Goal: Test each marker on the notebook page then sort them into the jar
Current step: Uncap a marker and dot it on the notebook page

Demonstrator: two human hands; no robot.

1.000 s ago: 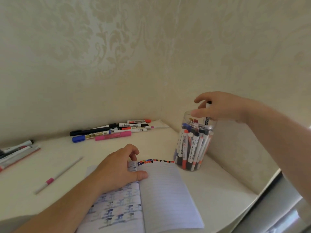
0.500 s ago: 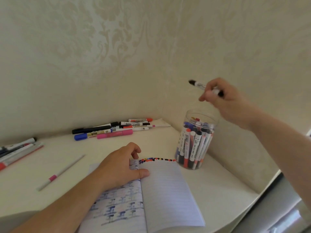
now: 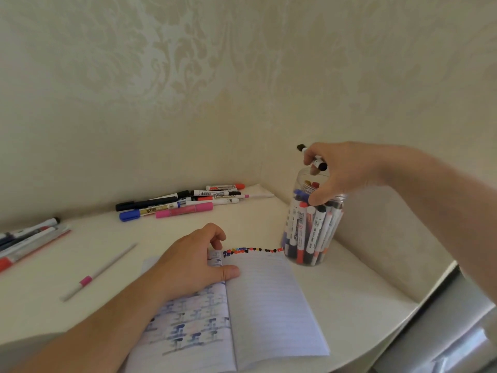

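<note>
The right hand point(image 3: 341, 173), at center right of the frame, pinches a black-capped marker point(image 3: 313, 157) over the open jar point(image 3: 312, 232), likely for dropping it in. The left hand point(image 3: 193, 262), at lower center, presses the notebook point(image 3: 269, 305) with loosely bent fingers, so the page stays flat.

We see the right hand point(image 3: 341, 173) pinching a black-capped marker point(image 3: 313, 158) above the clear jar point(image 3: 312, 232) of markers, while the left hand point(image 3: 193, 262) presses the open notebook point(image 3: 269, 305) flat on the table point(image 3: 357, 286).
</note>
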